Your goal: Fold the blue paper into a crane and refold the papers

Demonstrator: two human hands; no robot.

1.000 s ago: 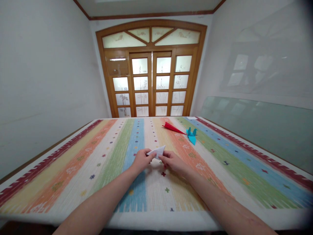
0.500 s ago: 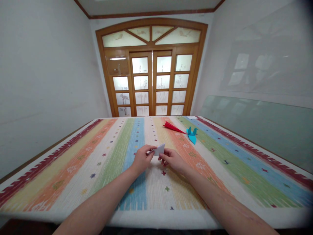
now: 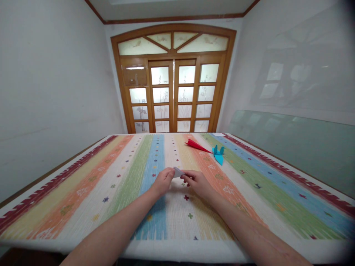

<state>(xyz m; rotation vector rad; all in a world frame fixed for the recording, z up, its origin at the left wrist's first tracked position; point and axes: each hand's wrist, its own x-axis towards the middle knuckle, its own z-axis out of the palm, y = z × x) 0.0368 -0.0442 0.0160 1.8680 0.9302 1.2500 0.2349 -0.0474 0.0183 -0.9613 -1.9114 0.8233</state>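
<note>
One striped cloth (image 3: 111, 192) covers the desk from its near edge to its far edge, in bands of red, orange, green, blue and white. Two bare forearms come in over the near edge and meet near the middle of the desk. The left hand (image 3: 163, 181) and the right hand (image 3: 197, 183) each pinch one end of a small folded white paper (image 3: 178, 172), fingers closed on it, holding it just above the cloth. Toward the far edge, right of centre, lies a folded red paper (image 3: 195, 145), and just beside it, nearer the right edge, a blue paper crane (image 3: 218, 154).
</note>
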